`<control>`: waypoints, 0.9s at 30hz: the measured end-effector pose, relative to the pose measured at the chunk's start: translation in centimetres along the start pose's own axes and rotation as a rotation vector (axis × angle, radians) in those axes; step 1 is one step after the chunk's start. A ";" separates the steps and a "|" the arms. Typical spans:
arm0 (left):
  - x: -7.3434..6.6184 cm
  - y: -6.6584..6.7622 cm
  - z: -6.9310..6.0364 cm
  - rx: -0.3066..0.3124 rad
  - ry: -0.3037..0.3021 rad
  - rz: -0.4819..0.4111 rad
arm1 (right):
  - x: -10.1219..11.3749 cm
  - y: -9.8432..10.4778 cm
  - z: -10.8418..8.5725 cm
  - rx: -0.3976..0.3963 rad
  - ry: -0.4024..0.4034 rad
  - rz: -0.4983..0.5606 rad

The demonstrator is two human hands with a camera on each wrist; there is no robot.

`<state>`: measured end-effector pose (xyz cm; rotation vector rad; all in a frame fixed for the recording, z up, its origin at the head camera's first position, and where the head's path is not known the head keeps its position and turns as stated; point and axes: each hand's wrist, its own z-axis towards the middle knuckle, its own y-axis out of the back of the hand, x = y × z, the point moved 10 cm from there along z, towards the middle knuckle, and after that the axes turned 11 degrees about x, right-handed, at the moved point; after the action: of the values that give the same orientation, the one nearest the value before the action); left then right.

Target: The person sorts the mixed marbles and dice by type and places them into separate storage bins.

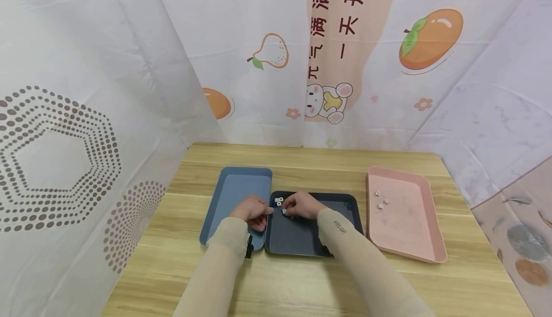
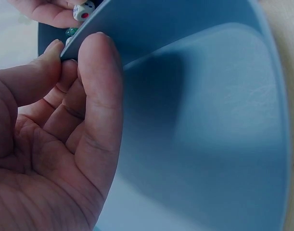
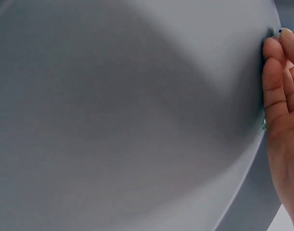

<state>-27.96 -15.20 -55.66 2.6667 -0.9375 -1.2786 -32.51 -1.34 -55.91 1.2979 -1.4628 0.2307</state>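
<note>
My right hand point(image 1: 302, 205) is over the left part of the dark tray point(image 1: 302, 255) and pinches a white die point(image 2: 84, 10) in its fingertips. Beside those fingers, several white dice point(image 1: 277, 200) lie in the tray's far left corner with small dark beads. My left hand point(image 1: 252, 211) is at the right wall of the blue tray point(image 2: 284, 144). In the left wrist view its thumb point(image 2: 38, 77) and forefinger point(image 2: 102, 82) pinch that wall from either side, with the other fingers curled. A green bead point(image 2: 70, 32) shows just past the wall.
A pink tray point(image 1: 436, 221) with three white dice point(image 1: 381, 206) stands to the right. Small dark beads point(image 1: 348, 205) lie at the dark tray's far right corner. All trays rest on a wooden table point(image 1: 297, 288), with printed curtains point(image 1: 258, 19) behind and at the sides.
</note>
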 end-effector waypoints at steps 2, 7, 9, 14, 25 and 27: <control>0.0 0.0 0.0 -0.003 0.003 -0.002 | -0.1 0.3 -0.3 0.009 0.000 0.000; 0.2 0.0 0.1 -0.007 0.007 -0.010 | -0.7 1.3 -1.4 0.010 -0.004 0.003; 0.1 0.0 0.0 -0.007 0.003 -0.008 | -1.2 1.9 -1.9 0.001 -0.011 0.004; -0.1 0.0 -0.1 -0.006 -0.011 0.001 | -2.4 3.6 -3.3 -0.024 -0.025 0.033; -0.3 -0.1 -0.2 -0.003 -0.011 0.001 | -3.9 7.8 -6.7 -0.091 -0.002 0.088; -0.3 -0.1 -0.2 -0.001 -0.011 0.005 | -4.4 8.5 -7.3 -0.105 -0.008 0.105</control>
<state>-27.94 -15.02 -55.39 2.6575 -0.9432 -1.2943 -35.91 9.64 -52.57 1.1402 -1.5314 0.2151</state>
